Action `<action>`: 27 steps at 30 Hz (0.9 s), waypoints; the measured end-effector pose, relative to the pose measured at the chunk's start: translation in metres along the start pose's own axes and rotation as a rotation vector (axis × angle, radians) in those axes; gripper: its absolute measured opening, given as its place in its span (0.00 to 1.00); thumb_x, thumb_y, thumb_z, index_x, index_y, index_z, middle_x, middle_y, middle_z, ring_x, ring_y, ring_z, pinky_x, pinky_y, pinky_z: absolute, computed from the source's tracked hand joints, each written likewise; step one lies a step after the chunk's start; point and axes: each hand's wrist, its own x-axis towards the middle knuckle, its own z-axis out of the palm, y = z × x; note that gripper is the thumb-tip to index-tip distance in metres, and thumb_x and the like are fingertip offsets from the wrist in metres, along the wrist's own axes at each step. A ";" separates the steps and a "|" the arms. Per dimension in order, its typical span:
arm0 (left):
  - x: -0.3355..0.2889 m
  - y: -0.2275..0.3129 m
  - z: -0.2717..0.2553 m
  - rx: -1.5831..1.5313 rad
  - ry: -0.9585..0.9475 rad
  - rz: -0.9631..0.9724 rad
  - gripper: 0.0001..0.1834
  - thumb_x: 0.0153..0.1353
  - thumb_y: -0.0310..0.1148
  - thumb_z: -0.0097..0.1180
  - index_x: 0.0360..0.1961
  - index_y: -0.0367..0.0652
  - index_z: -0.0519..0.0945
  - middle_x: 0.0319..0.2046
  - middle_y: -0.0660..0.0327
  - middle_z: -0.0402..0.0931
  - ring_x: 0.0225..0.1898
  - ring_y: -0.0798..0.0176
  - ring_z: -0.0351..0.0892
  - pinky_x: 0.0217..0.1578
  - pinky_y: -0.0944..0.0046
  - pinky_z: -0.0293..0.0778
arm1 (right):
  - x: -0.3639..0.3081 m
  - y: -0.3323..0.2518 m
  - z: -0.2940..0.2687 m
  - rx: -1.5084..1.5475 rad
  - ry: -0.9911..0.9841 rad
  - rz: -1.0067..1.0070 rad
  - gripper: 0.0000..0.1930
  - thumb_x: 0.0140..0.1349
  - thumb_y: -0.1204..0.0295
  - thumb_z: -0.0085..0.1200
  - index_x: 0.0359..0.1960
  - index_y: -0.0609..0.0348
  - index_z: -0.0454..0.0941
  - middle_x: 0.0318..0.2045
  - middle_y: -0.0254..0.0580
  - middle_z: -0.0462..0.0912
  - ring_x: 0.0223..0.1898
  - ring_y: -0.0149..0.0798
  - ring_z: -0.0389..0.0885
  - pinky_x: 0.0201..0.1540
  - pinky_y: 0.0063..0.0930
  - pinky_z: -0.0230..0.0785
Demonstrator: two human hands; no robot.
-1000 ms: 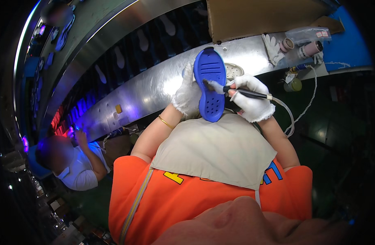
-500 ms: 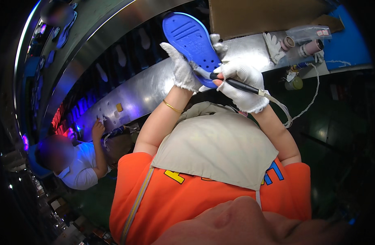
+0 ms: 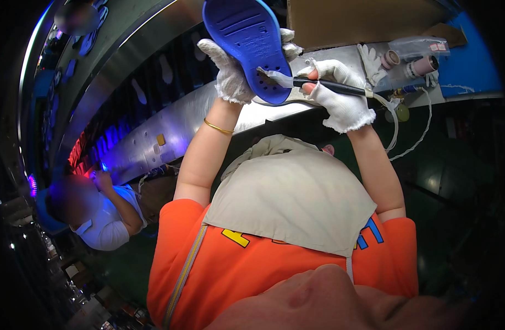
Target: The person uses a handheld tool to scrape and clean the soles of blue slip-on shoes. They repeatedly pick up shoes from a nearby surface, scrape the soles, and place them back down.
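A blue shoe sole (image 3: 244, 41), with grooves and several small holes at its near end, is held up over the metal ledge. My left hand (image 3: 233, 80), in a white knit glove, grips it from beneath, thumb at the left edge and fingertips showing past the right edge. My right hand (image 3: 343, 99), also gloved but with thumb and fingertip bare, pinches the black handle of a glue brush (image 3: 332, 86). The brush's pale, wet-looking bristles lie across the sole's holed end. From the handle's back end runs a clear hose (image 3: 395, 124).
Beyond the metal ledge (image 3: 189, 113) a dark belt carries several soles (image 3: 138, 91). A cardboard box (image 3: 362, 22) stands at the back. To the right lie a spare white glove (image 3: 371, 63), a pinkish cylinder (image 3: 426, 65) and a plastic bag (image 3: 417, 45). A co-worker (image 3: 106, 220) sits at left.
My left hand has moved the sole up and to the left. The brush has swung more level, its bristles now over the holes. The co-worker's hand has lifted off the ledge.
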 end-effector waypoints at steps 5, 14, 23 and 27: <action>0.003 0.008 0.007 0.390 0.044 -0.123 0.64 0.33 0.83 0.37 0.60 0.38 0.63 0.51 0.42 0.71 0.48 0.43 0.76 0.46 0.48 0.77 | 0.006 -0.009 -0.004 -0.202 -0.253 0.064 0.07 0.51 0.85 0.57 0.32 0.64 0.76 0.34 0.40 0.80 0.38 0.30 0.81 0.44 0.22 0.75; 0.007 0.011 -0.002 0.620 0.194 -0.299 0.52 0.44 0.77 0.40 0.54 0.41 0.71 0.41 0.49 0.78 0.39 0.57 0.82 0.39 0.59 0.81 | 0.013 -0.014 -0.009 -0.163 -0.266 0.093 0.06 0.47 0.81 0.59 0.28 0.60 0.77 0.36 0.39 0.79 0.39 0.30 0.78 0.43 0.23 0.72; 0.010 0.015 -0.004 0.745 0.373 -0.511 0.44 0.52 0.72 0.40 0.52 0.42 0.74 0.36 0.52 0.79 0.31 0.62 0.82 0.31 0.65 0.82 | 0.018 -0.013 -0.001 -0.361 -0.374 0.100 0.05 0.48 0.81 0.55 0.28 0.60 0.75 0.31 0.34 0.79 0.35 0.27 0.77 0.43 0.20 0.71; 0.014 0.016 0.005 0.831 0.426 -0.499 0.44 0.52 0.73 0.41 0.51 0.42 0.74 0.36 0.51 0.79 0.30 0.62 0.82 0.29 0.67 0.81 | 0.020 -0.020 0.003 -0.525 -0.225 0.126 0.03 0.50 0.79 0.54 0.28 0.60 0.75 0.29 0.33 0.79 0.34 0.26 0.76 0.40 0.22 0.71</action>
